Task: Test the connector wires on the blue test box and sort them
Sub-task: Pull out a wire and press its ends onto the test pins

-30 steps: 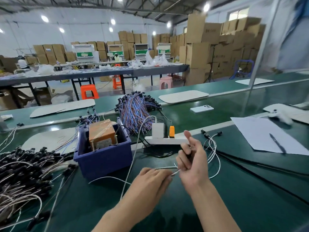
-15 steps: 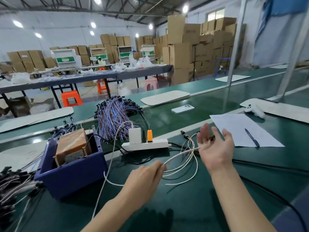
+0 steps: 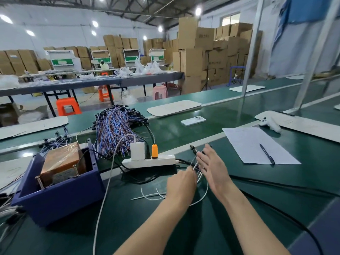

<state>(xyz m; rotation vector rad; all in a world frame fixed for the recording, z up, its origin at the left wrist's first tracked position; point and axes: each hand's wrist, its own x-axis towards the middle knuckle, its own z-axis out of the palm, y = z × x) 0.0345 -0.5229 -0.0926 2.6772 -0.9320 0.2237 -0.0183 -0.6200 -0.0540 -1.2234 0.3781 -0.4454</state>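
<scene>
Centre frame, beside power strip [image 3: 149,161]: right hand [image 3: 211,167] has dropped, fingers straight, over white wires [image 3: 198,176]; left hand [image 3: 181,184] pinches them. Likely sorting.

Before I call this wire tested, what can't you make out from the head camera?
All head view.
Left hand fingertips on the white wires: hidden behind the hand's own back.
The wires' connectors: mostly behind the right hand; one black plug shows.
Blue test box interior: partly hidden by its near wall; the label inside is too small to read.
Wire pile at left: cut off by the frame edge.
</scene>
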